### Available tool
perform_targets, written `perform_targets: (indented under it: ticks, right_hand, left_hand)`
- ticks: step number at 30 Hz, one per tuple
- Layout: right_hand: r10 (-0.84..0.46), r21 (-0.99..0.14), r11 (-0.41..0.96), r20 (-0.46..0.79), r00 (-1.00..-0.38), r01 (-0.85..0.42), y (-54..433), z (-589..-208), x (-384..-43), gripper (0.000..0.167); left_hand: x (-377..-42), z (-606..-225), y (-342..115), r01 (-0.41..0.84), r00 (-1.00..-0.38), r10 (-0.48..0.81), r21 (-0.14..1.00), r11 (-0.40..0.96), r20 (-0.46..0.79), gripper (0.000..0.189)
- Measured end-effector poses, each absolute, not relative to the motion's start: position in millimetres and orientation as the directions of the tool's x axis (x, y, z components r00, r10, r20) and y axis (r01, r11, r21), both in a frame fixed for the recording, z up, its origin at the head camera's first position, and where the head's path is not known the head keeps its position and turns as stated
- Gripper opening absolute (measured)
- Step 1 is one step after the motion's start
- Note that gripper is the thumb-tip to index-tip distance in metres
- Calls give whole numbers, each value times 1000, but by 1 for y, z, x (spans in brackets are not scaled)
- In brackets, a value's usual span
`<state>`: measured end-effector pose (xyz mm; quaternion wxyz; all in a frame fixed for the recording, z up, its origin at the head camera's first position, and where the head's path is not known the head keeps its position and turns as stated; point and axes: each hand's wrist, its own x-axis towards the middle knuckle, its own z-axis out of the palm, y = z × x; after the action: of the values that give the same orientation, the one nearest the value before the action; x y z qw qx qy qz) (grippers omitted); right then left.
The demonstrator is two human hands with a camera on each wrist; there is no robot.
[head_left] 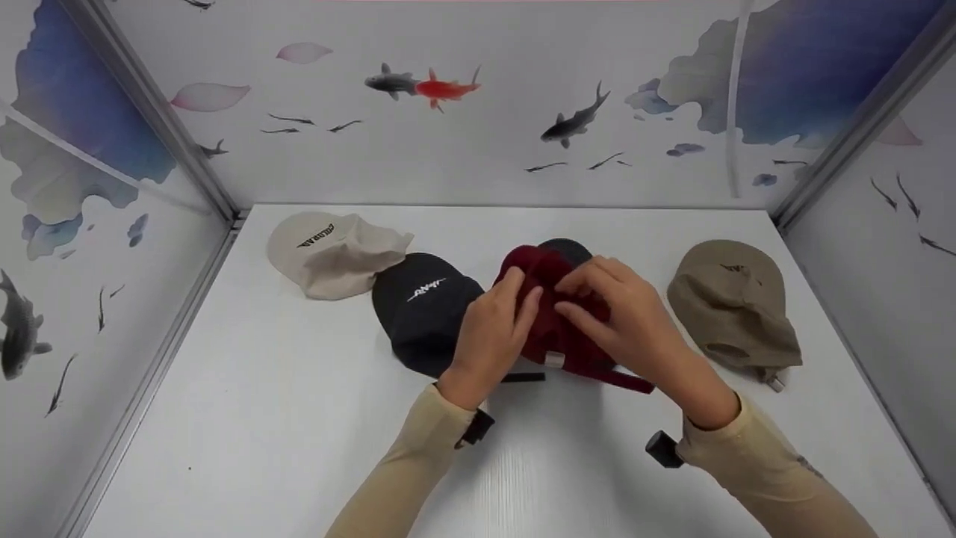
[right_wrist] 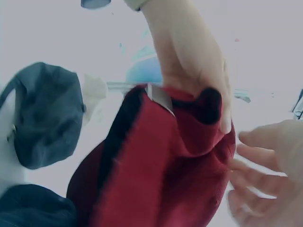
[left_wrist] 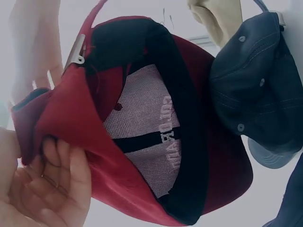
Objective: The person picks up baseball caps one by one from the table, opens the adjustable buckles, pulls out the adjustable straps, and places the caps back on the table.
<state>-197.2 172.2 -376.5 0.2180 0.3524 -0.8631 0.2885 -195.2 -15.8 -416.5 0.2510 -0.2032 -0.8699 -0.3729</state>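
Note:
A dark red baseball cap point(head_left: 551, 332) is between my two hands, held off the table with its metal strap buckle toward me. My left hand point(head_left: 485, 336) pinches a fold of its crown; in the left wrist view the fingers point(left_wrist: 57, 165) curl under the fabric. The cap's opening shows a dark sweatband point(left_wrist: 187, 156) and a mesh lining with reversed lettering. On the cap's other side is my right hand point(head_left: 642, 317), thumb and fingers spread apart. In the right wrist view its fingers point(right_wrist: 255, 179) are at the cap's edge.
A black cap point(head_left: 429, 317) with a white logo lies left of the red one, touching or close to a cream cap point(head_left: 328, 258). Another dark cap point(head_left: 569, 249) is partly hidden behind the red cap. A brown cap point(head_left: 736, 306) lies to the right. Printed panels enclose the white table point(head_left: 261, 418).

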Motion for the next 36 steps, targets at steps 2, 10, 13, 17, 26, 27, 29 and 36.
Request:
perform_targets:
  ticks: [2,10,13,17,26,27,29,36]
  right_hand:
    - [-521,-350,596,517,-680,-723,174,-383,-190,32]
    - [-546,-486,600,331,-769,-635,178,-404,-178,46]
    - [-544,-551,552,331,-771,-626,178,-409,-180,39]
    - [-536,-620,481,351,-767,-620,180,-414,-181,30]
    - [-446,-716,452,335,-830,-532,181,-418,-185,20]
    - [-431,-724,450,337,-837,-523,182,-419,-185,20]
    - [-406,-753,428,335,-851,-500,182,-422,-187,20]
    - [-335,-868,269,323,-885,-418,182,-430,-191,17]
  left_hand:
    - [-195,-417,-17,543,-789,151,562,624,595,22]
    - [-196,-420,-19,576,-761,103,594,561,641,24]
    - [-197,-420,-19,590,-753,102,599,541,650,28]
    - [-198,-421,-21,588,-758,91,617,522,646,31]
    - [-188,-433,-24,697,-669,150,544,467,728,43]
    - [-186,-435,-24,730,-633,185,500,466,752,43]
    - [-183,-439,-24,781,-565,261,405,476,783,39]
    - [-181,-450,-21,759,-587,350,346,552,730,24]
